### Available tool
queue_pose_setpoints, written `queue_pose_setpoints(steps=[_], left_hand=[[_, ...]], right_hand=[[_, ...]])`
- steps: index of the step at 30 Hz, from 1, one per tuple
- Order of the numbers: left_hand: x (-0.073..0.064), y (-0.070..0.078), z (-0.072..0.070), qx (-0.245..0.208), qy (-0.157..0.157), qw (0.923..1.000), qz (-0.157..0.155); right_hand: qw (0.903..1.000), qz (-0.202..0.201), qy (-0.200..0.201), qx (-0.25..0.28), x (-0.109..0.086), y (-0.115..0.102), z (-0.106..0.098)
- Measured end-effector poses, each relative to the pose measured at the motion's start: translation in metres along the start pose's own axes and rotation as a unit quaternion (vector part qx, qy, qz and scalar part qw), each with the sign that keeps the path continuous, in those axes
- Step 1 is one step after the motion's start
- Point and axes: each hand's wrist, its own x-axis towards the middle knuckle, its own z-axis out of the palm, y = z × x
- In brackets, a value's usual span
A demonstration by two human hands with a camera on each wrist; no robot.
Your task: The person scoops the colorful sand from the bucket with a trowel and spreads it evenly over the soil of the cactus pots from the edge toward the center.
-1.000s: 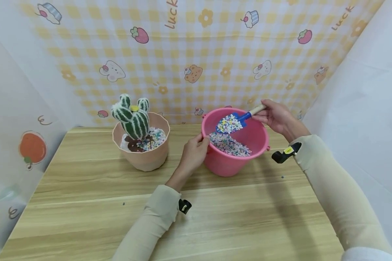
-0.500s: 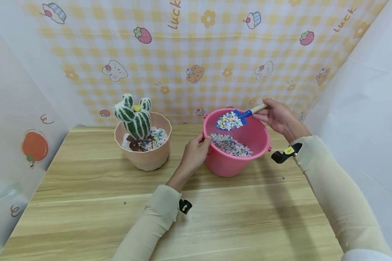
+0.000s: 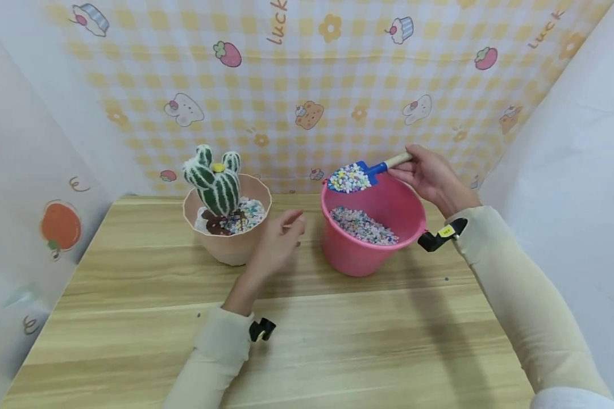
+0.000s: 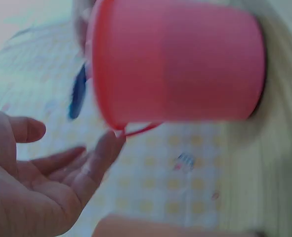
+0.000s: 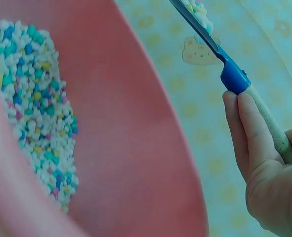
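My right hand (image 3: 432,176) grips the pale wooden handle of a small blue shovel (image 3: 376,170), seen also in the right wrist view. Its blade carries a heap of colored pebbles (image 3: 349,178) above the left rim of the pink bucket (image 3: 355,258). More mixed pebbles (image 5: 37,108) lie inside that bucket. Between bucket and planter, my left hand (image 3: 276,241) is off the bucket and holds nothing; its fingers are loosely bent in the left wrist view. The peach flower pot (image 3: 227,250) holds a cactus (image 3: 217,187), with brown soil and pebbles around its base.
A wooden table (image 3: 327,352) bears both containers, and a few stray pebbles lie on it. Behind them hangs a yellow checked cloth (image 3: 266,85). White sheeting (image 3: 568,187) closes off the right side, with printed sheeting at the left.
My left hand has let go of the bucket's rim and moved left toward the flower pot. The loaded shovel has risen and shifted slightly left, still in my right hand.
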Motion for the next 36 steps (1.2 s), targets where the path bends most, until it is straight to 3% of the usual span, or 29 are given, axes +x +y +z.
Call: queue_pose_setpoints(steps=[3, 6, 10, 13, 17, 19, 20, 22, 25, 27, 29, 32, 36], left_hand=[[-0.011, 0.001, -0.023, -0.027, 0.007, 0.9994, 0.021], [-0.023, 0.002, -0.05, -0.039, 0.035, 0.9981, 0.033], [-0.041, 0.004, -0.085, -0.049, 0.123, 0.9902, 0.043], [-0.048, 0.002, -0.105, -0.08, 0.227, 0.9687, 0.059], [-0.046, -0.008, -0.126, -0.12, 0.358, 0.9218, 0.087], [-0.04, -0.016, -0.134, -0.091, 0.393, 0.9122, 0.073], [-0.037, -0.02, -0.137, -0.07, 0.397, 0.9132, 0.057], [-0.028, -0.028, -0.143, -0.005, 0.385, 0.923, 0.01], [-0.015, -0.039, -0.151, 0.078, 0.321, 0.9423, -0.053], [-0.008, -0.045, -0.155, 0.108, 0.277, 0.9516, -0.076], [-0.002, -0.048, -0.158, 0.116, 0.242, 0.9594, -0.086], [0.004, -0.05, -0.161, 0.111, 0.215, 0.9663, -0.086], [0.011, -0.051, -0.162, 0.126, 0.194, 0.9697, -0.078]], right_hand=[[0.9999, 0.007, 0.004, 0.009, 0.0, -0.001, 0.006], [0.9998, 0.016, 0.007, 0.014, 0.001, -0.002, 0.016], [0.9997, 0.015, 0.011, 0.018, 0.003, -0.002, 0.03], [0.9997, 0.009, 0.014, 0.02, 0.003, -0.001, 0.038], [0.9997, 0.006, 0.018, 0.016, 0.003, 0.002, 0.049], [0.9997, 0.006, 0.018, 0.016, 0.003, 0.004, 0.054], [0.9997, 0.006, 0.019, 0.015, 0.003, 0.005, 0.057], [0.9998, 0.005, 0.016, 0.013, 0.002, 0.008, 0.063], [0.9999, 0.005, 0.015, 0.004, 0.003, 0.011, 0.07], [0.9999, 0.006, 0.012, -0.004, 0.003, 0.014, 0.076], [0.9999, 0.007, 0.008, -0.01, 0.004, 0.017, 0.081], [0.9998, 0.006, 0.003, -0.016, 0.005, 0.021, 0.09], [0.9998, 0.008, 0.005, -0.016, 0.008, 0.027, 0.1]])
